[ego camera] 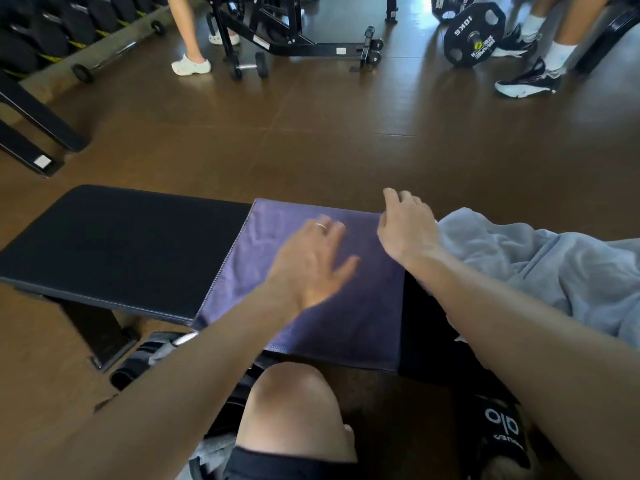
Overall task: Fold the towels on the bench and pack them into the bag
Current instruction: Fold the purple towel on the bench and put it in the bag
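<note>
A purple towel (353,317) lies spread flat across the black padded bench (121,247), its near edge hanging over the front. My left hand (311,261), blurred, hovers or rests flat on the towel's middle with fingers straight. At the towel's far right corner is my right hand (405,223), fingers loosely bent; whether it pinches the edge I cannot tell. A crumpled grey towel (540,268) lies on the bench to the right. A black bag (145,358) sits on the floor under the bench's front, partly hidden by my left arm.
My bare knee (294,410) is below the bench. A black item with white lettering (502,424) lies at the lower right. Other people's feet, a 10 kg weight plate (474,32), a dumbbell (251,67) and machine frames stand on the brown floor beyond.
</note>
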Tool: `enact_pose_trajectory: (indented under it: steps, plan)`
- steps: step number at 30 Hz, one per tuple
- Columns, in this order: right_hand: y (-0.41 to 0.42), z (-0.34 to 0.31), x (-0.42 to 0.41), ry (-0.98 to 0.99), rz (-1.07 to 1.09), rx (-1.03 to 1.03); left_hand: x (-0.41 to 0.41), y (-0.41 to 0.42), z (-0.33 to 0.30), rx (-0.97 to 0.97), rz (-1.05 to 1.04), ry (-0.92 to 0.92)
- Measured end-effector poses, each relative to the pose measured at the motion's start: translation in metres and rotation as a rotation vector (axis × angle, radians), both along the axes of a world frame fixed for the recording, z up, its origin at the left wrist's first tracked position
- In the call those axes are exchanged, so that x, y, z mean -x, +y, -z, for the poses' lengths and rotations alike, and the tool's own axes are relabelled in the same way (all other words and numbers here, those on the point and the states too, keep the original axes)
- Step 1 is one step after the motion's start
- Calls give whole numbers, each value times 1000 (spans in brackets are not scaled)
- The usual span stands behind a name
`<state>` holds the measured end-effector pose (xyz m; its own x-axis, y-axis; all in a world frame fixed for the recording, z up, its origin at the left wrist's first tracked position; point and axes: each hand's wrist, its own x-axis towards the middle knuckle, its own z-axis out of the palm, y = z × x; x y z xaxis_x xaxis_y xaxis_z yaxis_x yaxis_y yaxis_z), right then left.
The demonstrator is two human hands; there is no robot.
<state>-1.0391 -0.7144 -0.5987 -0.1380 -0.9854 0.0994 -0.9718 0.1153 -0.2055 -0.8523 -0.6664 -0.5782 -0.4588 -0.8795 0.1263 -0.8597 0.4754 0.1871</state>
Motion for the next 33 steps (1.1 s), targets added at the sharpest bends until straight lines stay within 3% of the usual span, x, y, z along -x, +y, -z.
enact_pose_trajectory:
  steps: [1, 3, 6, 14, 24, 33]
  plan:
    - [-6, 0, 5, 5, 1, -46, 11, 19, -9, -66, 143, 18]
    - [-14, 1, 17, -23, 32, -211, 29, 55, -19, -166, 363, -150]
    - [-19, 2, 28, -80, 54, -315, 43, 87, -10, -161, 482, -379]
    - [-18, 2, 35, -218, 59, -94, 53, 112, 1, -90, 395, -548]
    - [-13, -4, 39, -272, 67, 5, 53, 119, -3, -89, 260, -452]
    - [-13, -1, 42, -260, 52, 61, 47, 114, -8, -35, 402, -589]
